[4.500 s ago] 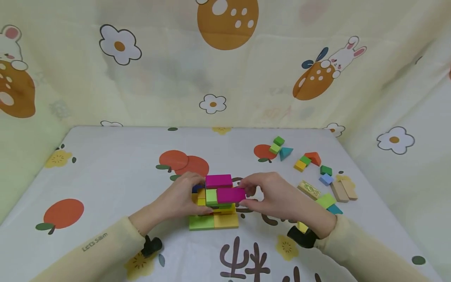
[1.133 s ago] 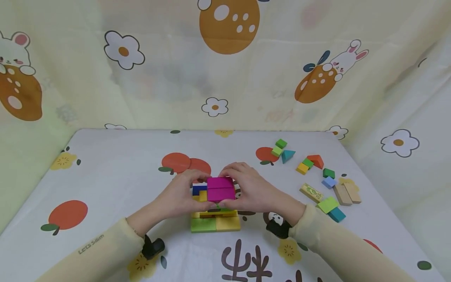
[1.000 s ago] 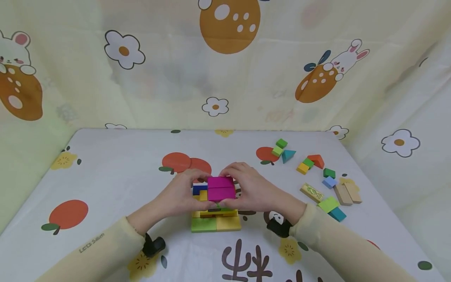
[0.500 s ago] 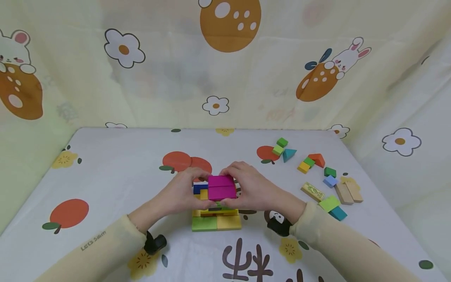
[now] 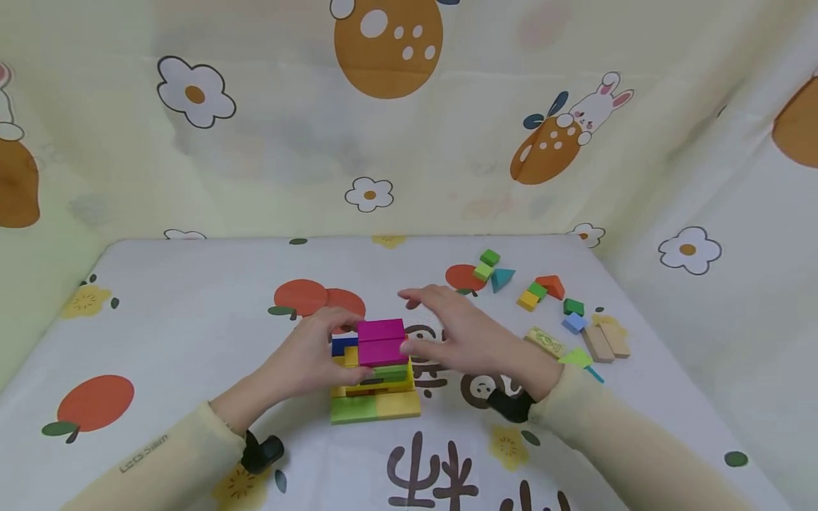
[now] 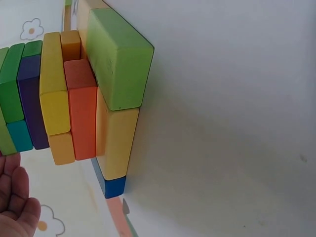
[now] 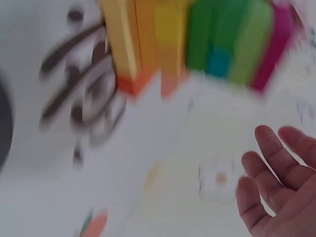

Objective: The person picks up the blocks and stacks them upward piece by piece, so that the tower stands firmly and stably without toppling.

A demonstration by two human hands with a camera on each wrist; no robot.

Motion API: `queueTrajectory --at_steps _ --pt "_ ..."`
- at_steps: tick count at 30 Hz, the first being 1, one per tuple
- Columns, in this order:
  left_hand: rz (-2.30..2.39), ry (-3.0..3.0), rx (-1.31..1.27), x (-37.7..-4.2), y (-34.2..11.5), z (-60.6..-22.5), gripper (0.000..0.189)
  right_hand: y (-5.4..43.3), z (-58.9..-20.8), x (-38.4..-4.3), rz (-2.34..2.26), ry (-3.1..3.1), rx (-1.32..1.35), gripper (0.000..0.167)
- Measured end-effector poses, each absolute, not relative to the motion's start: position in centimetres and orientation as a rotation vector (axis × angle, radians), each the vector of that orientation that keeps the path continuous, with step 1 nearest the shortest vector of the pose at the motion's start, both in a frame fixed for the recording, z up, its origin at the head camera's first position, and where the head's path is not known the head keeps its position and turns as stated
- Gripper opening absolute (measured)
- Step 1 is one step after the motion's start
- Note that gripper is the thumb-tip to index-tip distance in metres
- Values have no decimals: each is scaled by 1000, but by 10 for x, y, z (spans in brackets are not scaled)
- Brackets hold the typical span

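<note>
Two magenta blocks (image 5: 381, 342) lie side by side on top of a many-coloured stack of wooden blocks (image 6: 54, 98). My left hand (image 5: 305, 355) holds their left side, its fingers at the far corner and the thumb at the near one. To the right, my right hand (image 5: 469, 333) has its fingers spread, with the thumb tip close to the magenta blocks' right edge. In the right wrist view its fingers (image 7: 276, 168) are apart from the stack, with nothing in them. A light green block (image 5: 353, 409) and a pale yellow block (image 5: 397, 404) form the stack's near base.
Loose blocks are scattered at the right: a red triangle (image 5: 551, 287), a teal triangle (image 5: 502, 279), a printed block (image 5: 544, 341), plain wooden blocks (image 5: 598, 343) and several small green, yellow and blue ones. A patterned cloth (image 5: 192, 298) covers the table; a curtain (image 5: 287, 142) stands behind.
First my right hand brought the second magenta block onto the stack beside the other, and both hands squared them. Now my right hand has let go and moved off rightward; the left stays.
</note>
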State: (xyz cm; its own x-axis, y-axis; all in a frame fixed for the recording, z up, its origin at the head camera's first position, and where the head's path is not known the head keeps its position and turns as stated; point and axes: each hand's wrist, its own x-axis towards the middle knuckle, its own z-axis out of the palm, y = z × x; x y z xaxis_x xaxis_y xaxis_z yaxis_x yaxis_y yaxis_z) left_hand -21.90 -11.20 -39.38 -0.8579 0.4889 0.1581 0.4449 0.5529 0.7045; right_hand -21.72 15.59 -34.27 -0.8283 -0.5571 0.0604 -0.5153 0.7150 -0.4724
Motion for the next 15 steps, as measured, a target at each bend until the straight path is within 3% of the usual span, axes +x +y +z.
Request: queueTrajectory --at_steps 6,15 --pt "1163 2735 756 -219 -113 -392 64 254 -327 -225 -789 3005 -673 34" --pt "1159 2725 742 -217 -111 -395 64 385 -355 -212 -604 3014 -217 30"
